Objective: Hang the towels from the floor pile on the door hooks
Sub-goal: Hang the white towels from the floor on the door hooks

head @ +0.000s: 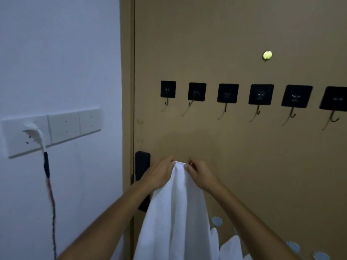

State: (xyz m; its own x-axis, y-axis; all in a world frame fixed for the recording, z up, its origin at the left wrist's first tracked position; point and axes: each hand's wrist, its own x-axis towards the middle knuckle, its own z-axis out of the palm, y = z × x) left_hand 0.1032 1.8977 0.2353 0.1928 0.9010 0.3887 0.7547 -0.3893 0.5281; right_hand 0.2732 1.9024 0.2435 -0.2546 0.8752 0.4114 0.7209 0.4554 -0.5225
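Note:
A white towel (pixel 176 212) hangs down from both my hands in front of the brown door (pixel 234 156). My left hand (pixel 160 174) pinches its top edge on the left. My right hand (pixel 200 172) pinches the same edge on the right, and a short white loop or hem spans between them. Several black square adhesive hooks run in a row across the door above my hands, from the leftmost hook (pixel 167 91) to the one at the right frame edge (pixel 335 105). All hooks are bare. More white towel cloth (pixel 231 248) shows at the bottom.
A black door handle plate (pixel 142 166) sits just left of my left hand. On the white wall to the left is a switch and socket panel (pixel 63 128) with a plug and a dark cable (pixel 49 184) hanging down. A small yellow round disc (pixel 267 55) sticks on the door.

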